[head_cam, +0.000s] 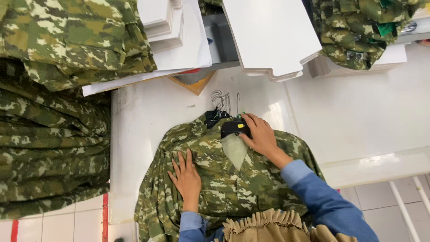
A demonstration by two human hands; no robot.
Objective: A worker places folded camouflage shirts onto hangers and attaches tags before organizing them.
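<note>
The camouflage shirt [224, 179] lay on its hanger [234, 127] on the white table [358, 116], between me and the white boards [268, 36]. I kept my left hand [186, 177] flat and spread on the chest, apparently to keep the cloth from sliding. My right hand [260, 134] pinched the hanger at the collar, while folded camouflage stacks [53, 134] waited at my left.

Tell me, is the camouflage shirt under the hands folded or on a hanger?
On a hanger: black hanger sits in the camouflage shirt collar, wire hooks beyond.

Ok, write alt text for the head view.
Seen from above, a person's left hand presses flat on a camouflage shirt on a white table while the right hand grips its black hanger. Folded camouflage clothes are stacked at left.
</note>
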